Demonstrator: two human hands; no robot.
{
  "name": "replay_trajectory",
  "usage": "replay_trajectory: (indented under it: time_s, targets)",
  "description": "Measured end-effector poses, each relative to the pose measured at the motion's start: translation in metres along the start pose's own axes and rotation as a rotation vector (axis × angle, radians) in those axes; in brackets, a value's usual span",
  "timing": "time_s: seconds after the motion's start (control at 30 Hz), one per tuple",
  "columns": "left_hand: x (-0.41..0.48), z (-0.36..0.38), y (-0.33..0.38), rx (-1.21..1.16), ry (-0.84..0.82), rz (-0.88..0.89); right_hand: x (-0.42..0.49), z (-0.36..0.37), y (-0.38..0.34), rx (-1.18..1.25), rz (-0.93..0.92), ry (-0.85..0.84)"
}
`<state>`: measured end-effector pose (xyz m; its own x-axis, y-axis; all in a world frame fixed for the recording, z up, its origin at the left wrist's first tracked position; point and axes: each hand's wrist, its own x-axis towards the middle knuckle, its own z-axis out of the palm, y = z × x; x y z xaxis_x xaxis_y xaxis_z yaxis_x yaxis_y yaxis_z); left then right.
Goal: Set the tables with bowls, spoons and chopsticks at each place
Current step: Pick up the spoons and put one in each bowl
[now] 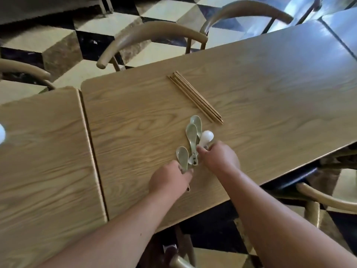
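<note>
Pale green spoons (192, 136), one white spoon (206, 137), tan wood-grain table (270, 97), black-and-cream checked floor (81, 35).

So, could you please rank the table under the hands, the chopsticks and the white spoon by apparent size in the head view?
1. table
2. chopsticks, as a bundle
3. white spoon; its handle is hidden in the right hand, so only part shows, but it is clearly the smallest
</note>
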<state>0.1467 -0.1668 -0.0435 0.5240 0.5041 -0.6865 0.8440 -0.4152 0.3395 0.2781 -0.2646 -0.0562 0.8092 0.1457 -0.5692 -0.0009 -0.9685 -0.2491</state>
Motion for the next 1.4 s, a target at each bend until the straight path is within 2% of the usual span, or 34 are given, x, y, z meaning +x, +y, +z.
replay_trajectory:
  time_s: [0.13,0.47,0.7,0.97,1.2,1.4]
  targets:
    - [0.025,0.006,0.013,0.042,0.094,-0.064,0.013,0.005,-0.01,-0.04,-0.069,0.072]
    - [0.046,0.001,0.021,0.051,0.134,-0.106,0.019,0.012,-0.021,-0.001,-0.101,0.043]
    - [0.048,-0.008,0.015,-0.181,0.145,-0.23,0.014,0.011,-0.013,0.025,-0.138,0.036]
    - [0.052,0.002,0.021,-0.637,0.162,-0.322,0.004,0.02,-0.008,0.286,-0.062,-0.12]
    - [0.055,0.017,0.024,-0.663,0.143,-0.298,-0.008,0.027,-0.004,0.43,-0.032,-0.233]
    - [0.046,0.015,0.018,-0.612,0.134,-0.275,-0.02,0.039,-0.007,0.581,-0.036,-0.226]
